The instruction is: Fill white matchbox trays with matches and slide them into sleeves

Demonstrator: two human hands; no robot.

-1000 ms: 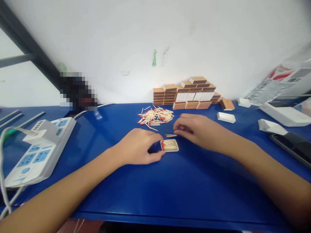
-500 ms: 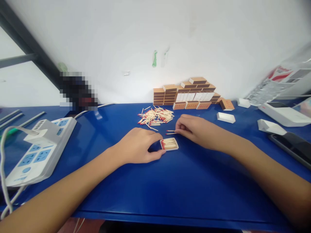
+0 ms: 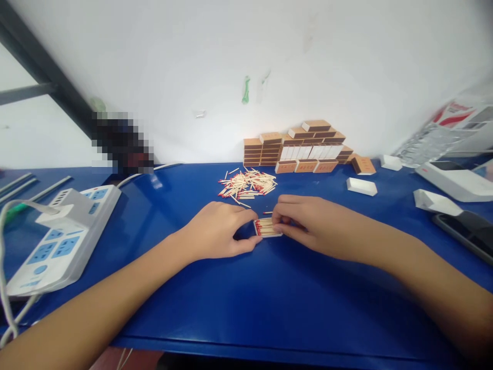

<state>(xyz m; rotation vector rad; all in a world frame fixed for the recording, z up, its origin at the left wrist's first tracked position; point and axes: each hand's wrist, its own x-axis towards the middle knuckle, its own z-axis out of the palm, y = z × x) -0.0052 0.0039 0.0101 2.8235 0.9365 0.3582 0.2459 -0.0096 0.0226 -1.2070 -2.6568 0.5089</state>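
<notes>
A small white matchbox tray (image 3: pixel 268 236) lies on the blue table, filled with red-tipped matches (image 3: pixel 265 226). My left hand (image 3: pixel 221 231) grips the tray's left end between thumb and fingers. Over the tray's right end is my right hand (image 3: pixel 304 221), its fingertips pinched; they partly hide what they hold, which looks like a match. One loose match (image 3: pixel 267 213) lies just behind the tray. Farther back spreads a loose pile of matches (image 3: pixel 248 185).
Matchboxes (image 3: pixel 308 152) are stacked against the wall. White pieces (image 3: pixel 361 186), a phone (image 3: pixel 466 231) and a plastic bottle (image 3: pixel 431 136) are on the right. A power strip (image 3: pixel 77 257) with a cable is at the left.
My right hand has moved from behind the tray down onto its right end, with a match. One of the two matches behind the tray has gone from there.
</notes>
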